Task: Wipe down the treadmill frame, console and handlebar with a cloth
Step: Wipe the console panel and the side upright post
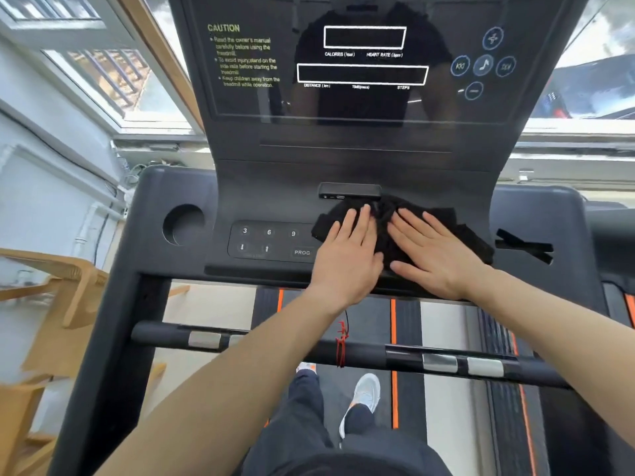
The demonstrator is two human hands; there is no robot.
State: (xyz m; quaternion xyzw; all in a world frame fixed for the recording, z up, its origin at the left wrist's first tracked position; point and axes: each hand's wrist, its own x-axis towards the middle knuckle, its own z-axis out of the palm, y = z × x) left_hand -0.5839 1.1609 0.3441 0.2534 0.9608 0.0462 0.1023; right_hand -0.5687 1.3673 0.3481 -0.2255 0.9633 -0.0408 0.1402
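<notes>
Far to the left of the cloth (470, 238) stand pale wooden chairs (58, 297), and above them is a window (103, 73). Nearer to the cloth, still on its left, the dark grey console (343, 166) has a round cup holder (184, 224). Then comes a keypad (271, 242) with 3, 6, 9, two arrows and PROG, which ends just beside the cloth's left edge.

The cloth is black and crumpled, and it lies on the flat lower part of the console. My left hand (347, 259) lies flat on the left part of the cloth. Its fingers (357, 225) are straight and pressed close together, and they pinch nothing.

Just behind the cloth sits a small black box (349, 191) with ports; I cannot tell if it touches the cloth. Higher behind the cloth rises the dark display (360, 73), with a yellow CAUTION text and round buttons.

My right hand (439, 259) lies flat on the right part of the cloth, its fingers (415, 223) straight and a little spread. The thumbs of both hands are very near each other over the cloth.

To the right of the cloth, a little apart from it, two black strips (525, 247) lie crossed on the console. Below the cloth, toward me, the handlebar (378, 355) runs across with silver pads and a red cord (341, 345) on it. Under it are the belt (364, 321) and my shoe (366, 395).
</notes>
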